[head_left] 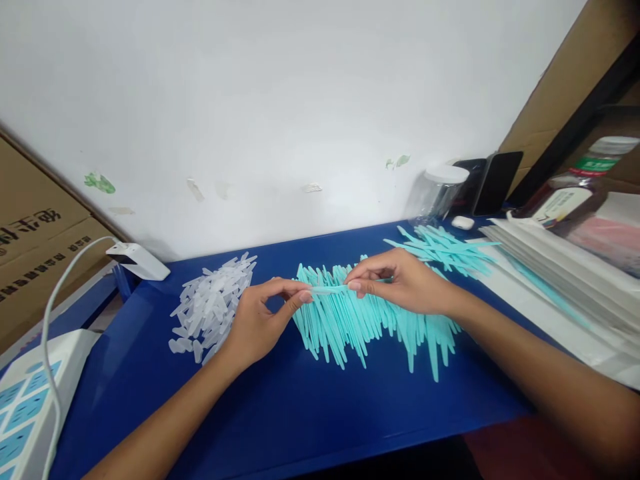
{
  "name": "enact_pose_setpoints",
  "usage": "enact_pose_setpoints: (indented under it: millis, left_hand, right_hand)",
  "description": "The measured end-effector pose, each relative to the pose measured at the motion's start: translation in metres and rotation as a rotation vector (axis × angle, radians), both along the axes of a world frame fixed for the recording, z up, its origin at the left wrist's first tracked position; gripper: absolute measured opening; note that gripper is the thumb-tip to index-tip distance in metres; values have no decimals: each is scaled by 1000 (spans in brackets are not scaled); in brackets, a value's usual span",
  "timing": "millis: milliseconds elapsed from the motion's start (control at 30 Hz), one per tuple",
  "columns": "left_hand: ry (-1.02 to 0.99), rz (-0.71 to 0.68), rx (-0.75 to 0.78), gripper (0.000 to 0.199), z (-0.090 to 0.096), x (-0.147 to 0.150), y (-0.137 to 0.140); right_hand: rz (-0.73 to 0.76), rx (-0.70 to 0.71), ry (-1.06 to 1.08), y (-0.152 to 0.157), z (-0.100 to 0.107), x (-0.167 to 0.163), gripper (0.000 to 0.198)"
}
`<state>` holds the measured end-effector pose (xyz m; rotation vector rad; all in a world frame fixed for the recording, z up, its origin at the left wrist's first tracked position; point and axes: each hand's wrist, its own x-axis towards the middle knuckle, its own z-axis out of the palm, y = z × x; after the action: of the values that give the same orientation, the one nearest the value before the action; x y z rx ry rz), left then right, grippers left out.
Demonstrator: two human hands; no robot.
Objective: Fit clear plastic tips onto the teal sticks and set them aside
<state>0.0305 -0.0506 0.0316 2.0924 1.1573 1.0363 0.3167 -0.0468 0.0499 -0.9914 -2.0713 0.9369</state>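
Observation:
My left hand [263, 321] and my right hand [407, 281] pinch the two ends of one thin turquoise plastic stick [329, 290], held level between them. Its left part looks paler, as if a clear sleeve covers it, but I cannot tell for certain. Below and behind my fingers lies a wide row of turquoise sticks [345, 327], flat and tapered like small spatulas. To the left of my left hand is a heap of small translucent white sleeves [213, 303]. Beyond my right hand, more turquoise sticks [440, 248] lie crisscrossed in a looser pile.
The blue table [280, 427] meets a white wall. At left are a power strip [75, 363], a white charger [137, 260] with a cable, and a cardboard box [40, 227]. At right stand a lidded clear jar [440, 193], phones [497, 183], a bottle [565, 200] and stacked white bags [565, 287].

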Motion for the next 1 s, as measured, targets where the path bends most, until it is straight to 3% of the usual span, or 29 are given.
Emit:
enact_pose_setpoints:
  millis: [433,533,633,767,900,1000]
  left_hand:
    - [-94,-110,-209,25,-2,7,-5]
    - [-68,-90,-185,26,-3,8,-7]
    - [78,-51,0,24,-4,1,1]
    - [367,60,371,35,-1,-27,25]
    - [658,246,367,38,2,-61,50]
    - [802,302,287,38,6,-74,57]
  right_hand:
    - [-15,92,-38,-10,-5,-13,26]
    - [3,89,-40,-10,-5,-15,25]
    - [-7,138,-77,-3,-4,-7,24]
    - [-279,261,-274,23,0,36,26]
    - [-812,244,-682,50,3,102,24]
    - [-915,104,-858,54,1,135,23]
